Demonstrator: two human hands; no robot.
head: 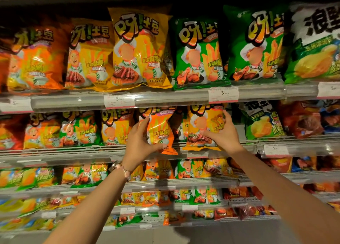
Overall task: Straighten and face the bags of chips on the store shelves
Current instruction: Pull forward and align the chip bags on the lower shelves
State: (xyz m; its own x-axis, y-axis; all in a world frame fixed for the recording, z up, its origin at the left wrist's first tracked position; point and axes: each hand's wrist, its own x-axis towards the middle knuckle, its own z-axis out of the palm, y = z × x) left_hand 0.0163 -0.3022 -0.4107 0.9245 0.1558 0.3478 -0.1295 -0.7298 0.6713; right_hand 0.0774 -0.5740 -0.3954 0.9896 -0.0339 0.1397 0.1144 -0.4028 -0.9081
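Your left hand point(140, 142) gripped orange bag point(161, 131), tilted, on second shelf point(77, 152) down. Your right hand point(223, 133) clasped yellow bag point(204, 127) just beside it. Hands apart. Shelf lip with price tag point(223, 94) above hid bag tops. Green bag point(263, 124) stood right of yours; lower rows blurred, perhaps same brand.

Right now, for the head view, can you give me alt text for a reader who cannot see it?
A person's left hand grips an orange chip bag and the right hand a yellow chip bag, side by side on the second shelf of a crowded snack aisle.
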